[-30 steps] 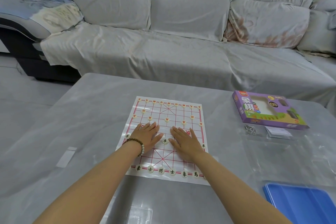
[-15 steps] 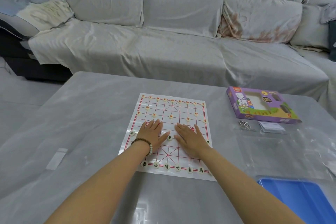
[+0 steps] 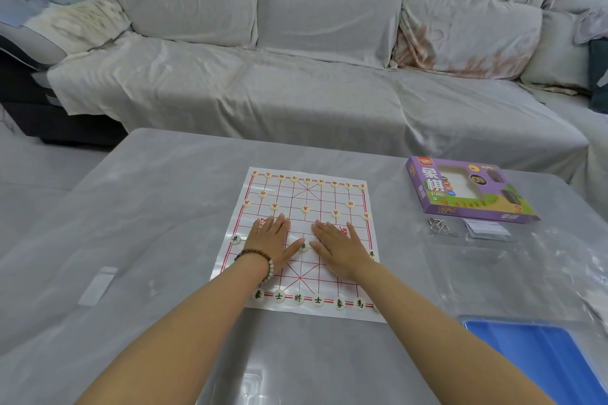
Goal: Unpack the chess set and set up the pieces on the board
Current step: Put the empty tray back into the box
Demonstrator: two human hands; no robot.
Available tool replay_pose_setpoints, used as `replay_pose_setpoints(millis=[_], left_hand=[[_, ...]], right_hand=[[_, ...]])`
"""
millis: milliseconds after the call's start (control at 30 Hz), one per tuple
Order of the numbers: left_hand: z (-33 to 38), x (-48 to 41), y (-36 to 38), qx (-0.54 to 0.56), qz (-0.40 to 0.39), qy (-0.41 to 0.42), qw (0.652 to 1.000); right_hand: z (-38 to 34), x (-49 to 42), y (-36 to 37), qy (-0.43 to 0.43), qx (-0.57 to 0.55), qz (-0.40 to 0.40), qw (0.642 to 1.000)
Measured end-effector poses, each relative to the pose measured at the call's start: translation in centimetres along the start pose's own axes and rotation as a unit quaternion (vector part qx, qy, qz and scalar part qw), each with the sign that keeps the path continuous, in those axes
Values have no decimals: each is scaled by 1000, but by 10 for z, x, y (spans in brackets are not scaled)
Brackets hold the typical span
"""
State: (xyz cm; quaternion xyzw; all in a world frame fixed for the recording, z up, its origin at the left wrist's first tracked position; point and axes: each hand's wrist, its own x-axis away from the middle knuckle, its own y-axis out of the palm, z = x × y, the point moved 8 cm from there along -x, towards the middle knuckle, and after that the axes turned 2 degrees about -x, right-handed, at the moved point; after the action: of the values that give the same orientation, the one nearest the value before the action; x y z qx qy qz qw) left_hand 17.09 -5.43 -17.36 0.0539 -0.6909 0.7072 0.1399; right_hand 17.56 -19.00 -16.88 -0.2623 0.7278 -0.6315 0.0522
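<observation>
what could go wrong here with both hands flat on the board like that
1. The left hand and right hand flank a black-lettered piece; a thumb twitch may knock it off its point.
2. The board looks like a thin sheet, so sliding the palms may drag it and jostle the pieces.
3. The forearms cross the near row; pulling back low may sweep pieces away.

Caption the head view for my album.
Left hand and right hand lie flat on the board among set-up pieces; purple box beside it on the table.
</observation>
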Motion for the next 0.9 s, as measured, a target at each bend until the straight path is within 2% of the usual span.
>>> replay_pose_setpoints(millis=[100,267,500,600,734,800,901], left_hand=[[0,3,-4,5,5,4,1000],[14,8,-24,15,47,30,998],[120,41,-43,118,98,120,981],[186,61,-39,171,100,166,966],[253,81,-15,193,82,198,957],[277,89,-2,199,66,207,956],[305,104,13,198,43,236,950]], right_hand=[[2,7,-7,-3,-41,25,999],[36,58,-43,8,-99,119,988],[159,189,-75,98,-216,277,931],[205,246,-51,163,-233,278,917],[240,296,-7,237,-238,241,911],[245,310,10,245,-235,235,911],[238,317,25,236,-159,235,929]])
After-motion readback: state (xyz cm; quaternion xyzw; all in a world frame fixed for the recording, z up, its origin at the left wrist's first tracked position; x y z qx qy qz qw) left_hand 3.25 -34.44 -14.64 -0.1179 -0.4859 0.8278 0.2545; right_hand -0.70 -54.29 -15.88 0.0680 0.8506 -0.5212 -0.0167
